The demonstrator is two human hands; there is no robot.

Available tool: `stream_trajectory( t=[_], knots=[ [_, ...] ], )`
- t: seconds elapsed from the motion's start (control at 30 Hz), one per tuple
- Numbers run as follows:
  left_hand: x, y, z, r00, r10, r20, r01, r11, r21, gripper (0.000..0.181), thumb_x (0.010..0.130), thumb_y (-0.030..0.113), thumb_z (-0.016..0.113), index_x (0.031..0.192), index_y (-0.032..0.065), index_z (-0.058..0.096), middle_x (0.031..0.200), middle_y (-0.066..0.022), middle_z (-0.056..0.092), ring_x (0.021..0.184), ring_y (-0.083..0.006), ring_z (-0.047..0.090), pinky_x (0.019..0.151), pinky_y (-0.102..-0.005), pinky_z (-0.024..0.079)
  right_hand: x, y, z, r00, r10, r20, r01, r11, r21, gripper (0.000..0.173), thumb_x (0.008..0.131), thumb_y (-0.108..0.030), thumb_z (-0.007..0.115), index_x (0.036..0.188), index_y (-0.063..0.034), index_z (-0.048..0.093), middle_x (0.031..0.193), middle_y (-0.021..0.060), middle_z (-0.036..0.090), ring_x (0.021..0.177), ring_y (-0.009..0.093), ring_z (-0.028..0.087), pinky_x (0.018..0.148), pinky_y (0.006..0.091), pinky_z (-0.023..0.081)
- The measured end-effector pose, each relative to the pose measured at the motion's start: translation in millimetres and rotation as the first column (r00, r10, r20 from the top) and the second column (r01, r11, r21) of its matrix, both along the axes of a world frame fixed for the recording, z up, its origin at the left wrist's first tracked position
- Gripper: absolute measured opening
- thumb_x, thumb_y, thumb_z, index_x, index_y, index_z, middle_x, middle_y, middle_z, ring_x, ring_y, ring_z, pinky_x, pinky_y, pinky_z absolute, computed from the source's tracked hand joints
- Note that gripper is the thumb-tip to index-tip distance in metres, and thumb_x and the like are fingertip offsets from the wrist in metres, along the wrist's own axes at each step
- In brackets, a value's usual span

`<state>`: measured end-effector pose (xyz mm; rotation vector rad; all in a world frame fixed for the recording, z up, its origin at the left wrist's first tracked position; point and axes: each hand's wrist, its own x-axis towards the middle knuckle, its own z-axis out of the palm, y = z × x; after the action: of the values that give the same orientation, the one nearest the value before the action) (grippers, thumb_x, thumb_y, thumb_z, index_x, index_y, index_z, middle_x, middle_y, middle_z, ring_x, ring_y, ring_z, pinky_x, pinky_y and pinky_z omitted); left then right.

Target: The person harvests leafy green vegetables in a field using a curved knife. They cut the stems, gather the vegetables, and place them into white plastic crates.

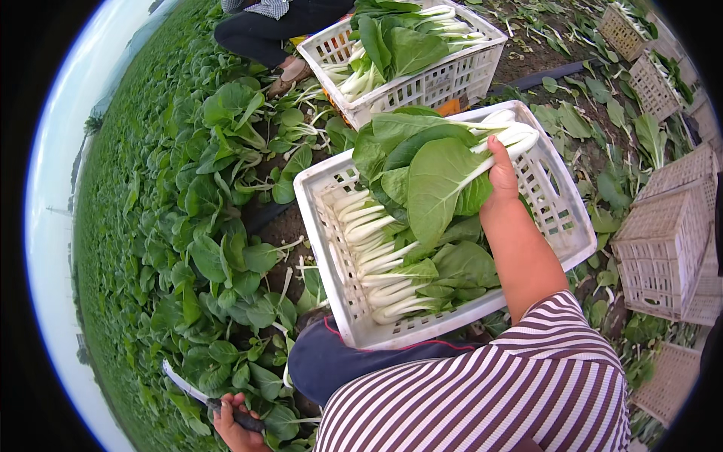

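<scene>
My right hand (500,172) grips a bunch of bok choy (440,175) by its white stalks, thumb on top. Broad green leaves spread left from my grip, over a white slotted plastic crate (565,248). Inside that crate, more bok choy (390,271) lies in a row, stalks to the left and leaves to the right. The crate is tilted against my bent knee (316,356). Low on the left, my left hand (237,426) holds a curved-bladed knife (186,387) by its dark handle, blade pointing outward above the plants. The bunch hides most of my right fingers.
Another filled crate (474,73) stands just beyond, beside a seated person's leg (254,37) and shoe (289,78). Growing bok choy (214,248) covers the left. At right are stacked crates (649,254), filled crates (655,87) and leaf scraps (576,121) on soil.
</scene>
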<state>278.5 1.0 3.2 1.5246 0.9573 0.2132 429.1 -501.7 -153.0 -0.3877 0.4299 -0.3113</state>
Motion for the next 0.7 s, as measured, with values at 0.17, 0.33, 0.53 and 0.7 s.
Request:
stream_trajectory(
  t=[0.17, 0.33, 0.53, 0.7],
  knots=[
    [5.2, -11.1, -5.1, 0.994, -0.106, -0.014, 0.106, 0.994, -0.007, 0.014, 0.085, 0.015, 0.053, 0.089, 0.0032, 0.058, 0.076, -0.0064, 0.062, 0.063, -0.0155, 0.055, 0.048, -0.0295, 0.045, -12.3, -52.3, -114.3, 0.675, -0.402, -0.618, 0.104, 0.882, -0.460, 0.062, 0.066, -0.012, 0.074, 0.119, -0.0076, 0.042, 0.110, 0.0140, 0.052, 0.097, 0.024, 0.052, 0.086, 0.0379, 0.042],
    [0.2, -6.0, -16.9, 0.995, -0.068, -0.071, 0.065, 0.997, -0.043, 0.015, 0.085, 0.016, 0.053, 0.088, 0.0032, 0.059, 0.075, -0.0055, 0.061, 0.060, -0.0146, 0.053, 0.051, -0.0295, 0.045, -4.9, -55.5, -126.0, 0.423, -0.526, -0.737, -0.358, 0.651, -0.670, 0.055, 0.073, -0.025, 0.068, 0.118, -0.0043, 0.044, 0.127, 0.0184, 0.038, 0.114, 0.031, 0.041, 0.090, 0.0407, 0.039],
    [-11.7, 0.4, -34.3, 0.996, -0.090, 0.006, 0.090, 0.996, 0.022, 0.017, 0.085, 0.018, 0.051, 0.089, 0.0015, 0.051, 0.074, -0.0116, 0.060, 0.053, -0.0112, 0.049, 0.038, -0.0244, 0.044, 14.7, -39.6, -63.6, 0.843, -0.504, -0.187, -0.242, -0.046, -0.969, 0.064, 0.085, -0.045, 0.044, 0.134, -0.0067, 0.028, 0.137, 0.0246, 0.022, 0.127, 0.041, 0.017, 0.104, 0.0447, 0.017],
    [-14.6, -1.4, -36.6, 0.998, -0.059, -0.011, 0.059, 0.998, -0.006, 0.015, 0.082, 0.015, 0.054, 0.088, 0.0007, 0.051, 0.072, -0.0129, 0.060, 0.051, -0.0126, 0.049, 0.038, -0.0271, 0.046, 22.5, 24.3, -93.2, 0.601, -0.282, -0.748, -0.628, -0.746, -0.224, 0.075, 0.082, -0.059, 0.037, 0.140, -0.0167, 0.012, 0.144, 0.0163, -0.007, 0.134, 0.031, -0.006, 0.105, 0.0482, -0.001]
  ],
)
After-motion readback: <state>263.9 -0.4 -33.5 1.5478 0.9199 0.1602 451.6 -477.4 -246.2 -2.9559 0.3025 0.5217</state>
